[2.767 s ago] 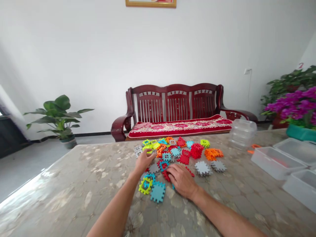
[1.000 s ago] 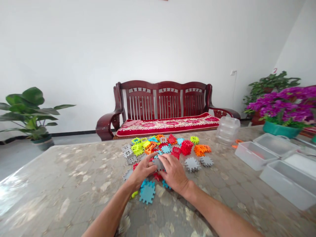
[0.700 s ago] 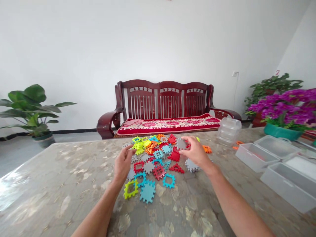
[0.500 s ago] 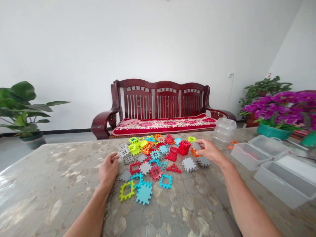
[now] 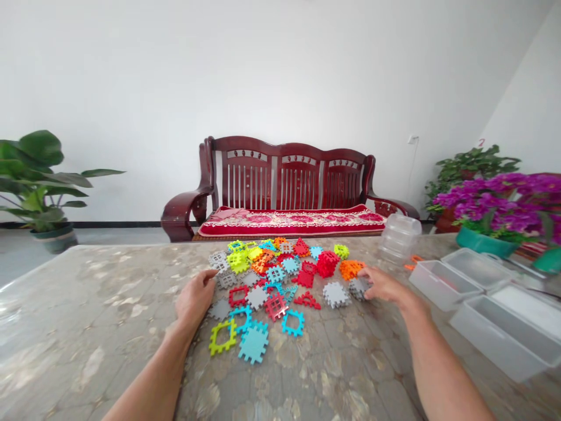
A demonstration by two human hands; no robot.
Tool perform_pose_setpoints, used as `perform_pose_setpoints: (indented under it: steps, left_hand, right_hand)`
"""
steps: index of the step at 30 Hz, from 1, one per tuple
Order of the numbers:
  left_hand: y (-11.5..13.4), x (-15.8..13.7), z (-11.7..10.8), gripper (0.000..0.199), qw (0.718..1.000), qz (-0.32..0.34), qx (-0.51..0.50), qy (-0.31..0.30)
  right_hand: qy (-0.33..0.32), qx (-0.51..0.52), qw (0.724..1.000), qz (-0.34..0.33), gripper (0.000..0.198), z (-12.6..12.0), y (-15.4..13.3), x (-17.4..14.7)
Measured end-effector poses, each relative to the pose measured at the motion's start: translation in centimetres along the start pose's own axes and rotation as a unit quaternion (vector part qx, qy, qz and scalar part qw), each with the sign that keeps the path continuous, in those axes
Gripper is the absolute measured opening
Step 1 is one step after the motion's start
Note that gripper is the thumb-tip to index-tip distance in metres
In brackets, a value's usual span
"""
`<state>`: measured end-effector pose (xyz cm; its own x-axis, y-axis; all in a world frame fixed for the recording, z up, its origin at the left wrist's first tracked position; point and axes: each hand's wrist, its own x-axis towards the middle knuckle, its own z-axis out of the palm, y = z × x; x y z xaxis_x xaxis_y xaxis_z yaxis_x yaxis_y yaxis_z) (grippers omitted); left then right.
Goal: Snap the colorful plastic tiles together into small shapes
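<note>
Many toothed plastic puzzle tiles lie heaped on the table. My left hand (image 5: 196,297) rests at the heap's left edge with its fingers curled in, beside a grey window tile (image 5: 227,279); nothing shows in it. On the right, my right hand (image 5: 386,285) has its fingers closed on the edge of a grey tile (image 5: 357,286), which sits low at the table. Just behind it are orange tiles (image 5: 350,269). Left of that hand lie a plain grey tile (image 5: 336,294) and a red cube (image 5: 327,264). Nearest me are a light-blue tile (image 5: 254,344) and a lime frame tile (image 5: 222,337).
At right stand clear plastic boxes (image 5: 499,336) with lids open, a rounded clear container (image 5: 398,237), and purple flowers in a teal pot (image 5: 486,241). Behind the patterned table (image 5: 324,380) is a dark red wooden bench (image 5: 293,175). A potted plant (image 5: 44,187) stands left.
My right hand has moved toward me and slightly right, bringing a grey tile from beside the orange tiles down to the other grey one. The orange tiles are uncovered. My left hand stays put.
</note>
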<state>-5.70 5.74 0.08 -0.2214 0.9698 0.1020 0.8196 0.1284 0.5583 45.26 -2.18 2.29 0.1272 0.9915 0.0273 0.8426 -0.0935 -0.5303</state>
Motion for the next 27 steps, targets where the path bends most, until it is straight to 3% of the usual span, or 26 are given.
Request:
perform_pose_setpoints:
  steps: [4,9,12,16,20,23,27]
  left_hand:
    - [0.1,0.0,-0.1,0.040,1.000,0.001,0.011,-0.004]
    - [0.1,0.0,0.2,0.039,1.000,0.006,0.018,-0.001]
    - [0.0,-0.1,0.5,0.037,0.999,0.032,0.009,0.003]
    - [-0.1,-0.1,0.8,0.035,0.999,0.047,-0.003,0.004]
    - [-0.1,-0.2,0.7,0.033,0.999,0.044,-0.012,0.005]
    - [0.0,-0.2,0.6,0.034,0.999,0.046,-0.017,0.002]
    - [0.1,-0.3,0.6,0.035,0.999,0.045,-0.019,0.004]
  right_hand:
    - [0.005,0.029,1.000,0.006,0.047,-0.2,-0.7,-0.1]
    - [0.118,0.005,0.993,0.004,0.026,-0.3,-2.6,0.4]
    - [0.158,0.033,0.986,-0.046,0.025,1.0,-5.6,0.6]
    - [0.127,0.069,0.980,-0.136,0.025,4.4,-11.4,-0.1]
    - [0.064,0.019,0.976,-0.206,0.027,8.4,-16.3,-1.6]
    - [0.033,-0.016,0.971,-0.237,0.033,10.8,-18.2,-2.5]
    - [0.009,-0.052,0.959,-0.277,0.056,12.6,-19.2,-3.6]
